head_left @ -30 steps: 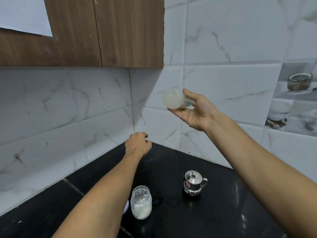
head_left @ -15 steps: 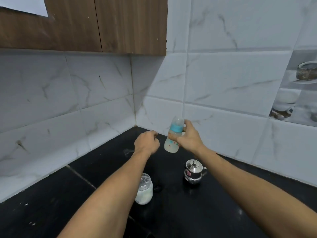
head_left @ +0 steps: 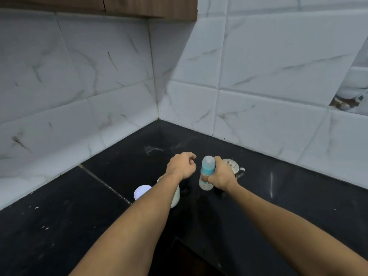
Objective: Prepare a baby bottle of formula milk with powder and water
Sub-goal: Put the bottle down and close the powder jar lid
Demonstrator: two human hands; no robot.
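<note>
My right fingers wrap the upright bottle, seemingly resting on the desk; my left fingers, just beside, curl on nothing.

A glossy black stone countertop fills a kitchen corner, meeting white marble-veined wall tiles on the left and far sides. A pale grout joint runs diagonally across the counter's left part, and a faint whitish smear marks the surface near the far corner. The lower edge of a brown wood-grain cabinet hangs at top left. At the far right edge, a picture tile breaks the plain white wall.
</note>
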